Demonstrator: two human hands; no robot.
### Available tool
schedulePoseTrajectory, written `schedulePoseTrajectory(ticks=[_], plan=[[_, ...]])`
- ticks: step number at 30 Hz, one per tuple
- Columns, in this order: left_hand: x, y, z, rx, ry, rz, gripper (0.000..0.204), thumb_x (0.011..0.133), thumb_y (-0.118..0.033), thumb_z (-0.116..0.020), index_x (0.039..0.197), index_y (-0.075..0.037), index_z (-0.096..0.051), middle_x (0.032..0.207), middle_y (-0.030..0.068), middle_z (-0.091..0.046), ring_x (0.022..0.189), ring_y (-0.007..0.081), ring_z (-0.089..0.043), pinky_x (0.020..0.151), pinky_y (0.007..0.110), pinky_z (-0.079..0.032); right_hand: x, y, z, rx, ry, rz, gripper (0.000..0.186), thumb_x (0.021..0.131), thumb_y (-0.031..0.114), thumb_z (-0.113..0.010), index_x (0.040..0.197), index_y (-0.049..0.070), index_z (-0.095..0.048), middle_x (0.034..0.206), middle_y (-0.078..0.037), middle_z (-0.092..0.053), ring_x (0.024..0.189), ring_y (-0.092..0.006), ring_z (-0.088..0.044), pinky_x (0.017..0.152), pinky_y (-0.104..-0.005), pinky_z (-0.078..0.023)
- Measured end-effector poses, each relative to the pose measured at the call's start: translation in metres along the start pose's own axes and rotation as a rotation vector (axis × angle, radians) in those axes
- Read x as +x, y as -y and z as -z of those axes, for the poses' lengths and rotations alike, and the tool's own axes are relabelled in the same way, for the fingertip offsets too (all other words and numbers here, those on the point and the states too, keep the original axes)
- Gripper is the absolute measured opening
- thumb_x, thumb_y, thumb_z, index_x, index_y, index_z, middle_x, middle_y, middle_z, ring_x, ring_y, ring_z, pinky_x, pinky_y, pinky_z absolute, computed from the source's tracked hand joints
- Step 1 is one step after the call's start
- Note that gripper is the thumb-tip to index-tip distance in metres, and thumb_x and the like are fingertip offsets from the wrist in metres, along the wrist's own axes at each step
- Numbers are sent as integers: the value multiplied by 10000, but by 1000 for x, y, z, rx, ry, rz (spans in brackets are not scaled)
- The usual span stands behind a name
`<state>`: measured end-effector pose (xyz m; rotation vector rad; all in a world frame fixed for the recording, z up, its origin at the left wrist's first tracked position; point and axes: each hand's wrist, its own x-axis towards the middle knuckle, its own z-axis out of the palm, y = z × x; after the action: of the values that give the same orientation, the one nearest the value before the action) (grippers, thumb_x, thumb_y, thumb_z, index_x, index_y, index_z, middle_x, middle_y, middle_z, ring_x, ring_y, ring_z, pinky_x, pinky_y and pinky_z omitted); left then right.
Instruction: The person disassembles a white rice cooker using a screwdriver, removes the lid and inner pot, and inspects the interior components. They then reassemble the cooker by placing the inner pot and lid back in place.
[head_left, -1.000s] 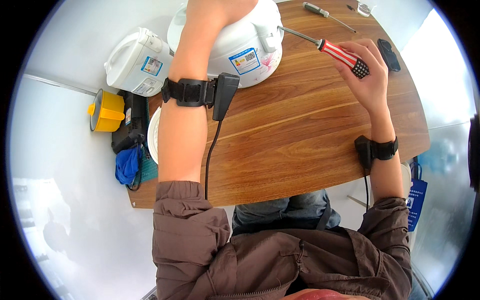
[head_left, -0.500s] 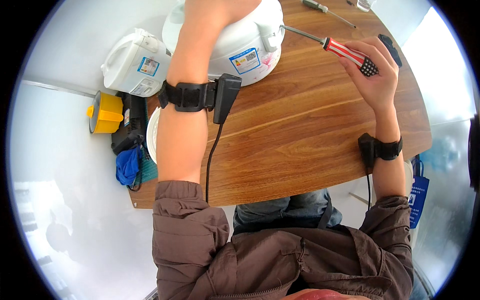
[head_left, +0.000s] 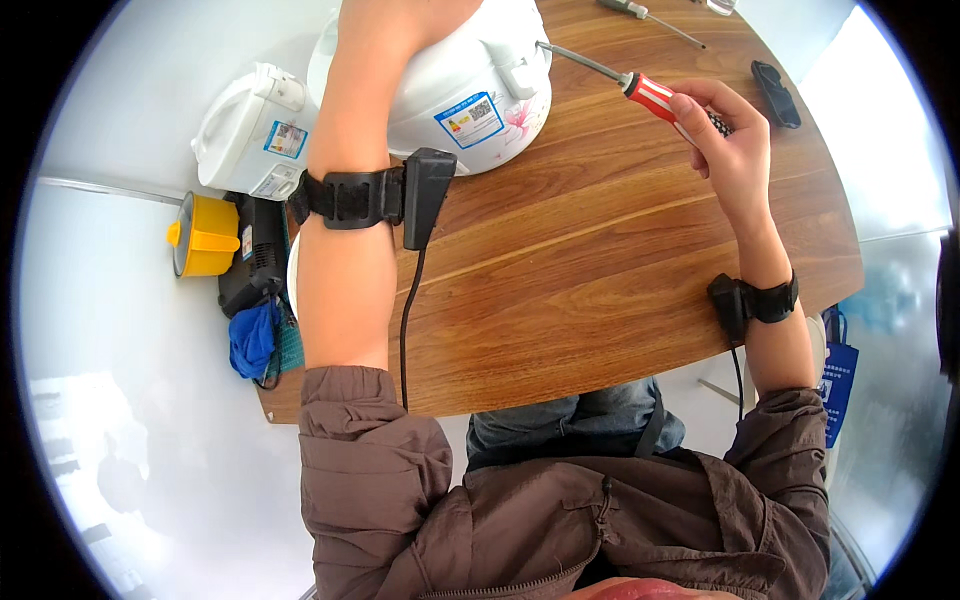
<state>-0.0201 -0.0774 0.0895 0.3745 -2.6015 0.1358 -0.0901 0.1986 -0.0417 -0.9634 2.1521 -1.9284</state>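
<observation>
A large white rice cooker [head_left: 470, 90] with a flower print stands on the round wooden table [head_left: 600, 280]. My left forearm reaches over its lid, and only the base of my left hand [head_left: 410, 20] shows at the top edge; its fingers are cut off. My right hand [head_left: 730, 140] grips a red-handled screwdriver [head_left: 645, 92]. The metal shaft points left, with its tip right at the cooker's side next to a white latch. Both wrists carry black bands with cables.
A smaller white rice cooker [head_left: 250, 130] sits left of the table, above a yellow pot [head_left: 200, 235], a black device [head_left: 255, 265] and a blue cloth [head_left: 255, 340]. On the far tabletop lie a second screwdriver [head_left: 640, 12] and a flat black object [head_left: 775, 92]. A blue bag [head_left: 835, 370] hangs at right.
My right hand has shifted slightly away from me with the screwdriver, whose tip stays at the cooker's side. My left arm stays over the lid.
</observation>
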Motion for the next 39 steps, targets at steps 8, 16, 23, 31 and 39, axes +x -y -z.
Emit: schedulePoseTrajectory(ticks=[8, 16, 23, 31, 39], plan=[[-1, -2, 2, -23, 11, 5, 553, 983, -365, -510, 750, 90, -722, 797, 340, -664, 799, 489, -686, 801, 536, -537, 4, -13, 2, 89, 94, -82, 374, 1002, 379, -691, 1125, 28, -737, 786, 0, -655, 545, -22, -497, 460, -180, -370], [-2, -2, 3, -7, 0, 22, 556, 984, -376, -511, 751, 79, -729, 798, 335, -669, 803, 489, -689, 796, 534, -543, 6, -14, -2, 358, 205, -307, 423, 1056, 382, -585, 1247, 15, -669, 828, -31, -656, 520, -34, -455, 441, -192, -336], [-2, -2, 3, -14, 18, 38, 559, 992, -385, -505, 770, 74, -734, 804, 335, -670, 797, 489, -687, 786, 535, -543, 11, -22, 8, 487, 182, -289, 410, 1060, 379, -571, 1252, 32, -673, 854, -38, -671, 549, -41, -478, 450, -194, -343], [-3, 4, 9, -64, 43, -57, 542, 1004, -379, -493, 740, 35, -723, 765, 284, -678, 738, 466, -666, 746, 519, -530, 21, -32, 14, 634, 47, -370, 372, 1063, 342, -562, 1240, 31, -666, 863, -49, -675, 560, -75, -502, 467, -236, -354], [2, -7, 13, -182, 104, -275, 540, 995, -375, -518, 648, 8, -673, 680, 227, -660, 626, 417, -629, 646, 498, -501, 21, -39, 12, 598, 46, -432, 341, 1050, 343, -585, 1198, 56, -691, 848, -48, -693, 553, -77, -520, 476, -232, -358]])
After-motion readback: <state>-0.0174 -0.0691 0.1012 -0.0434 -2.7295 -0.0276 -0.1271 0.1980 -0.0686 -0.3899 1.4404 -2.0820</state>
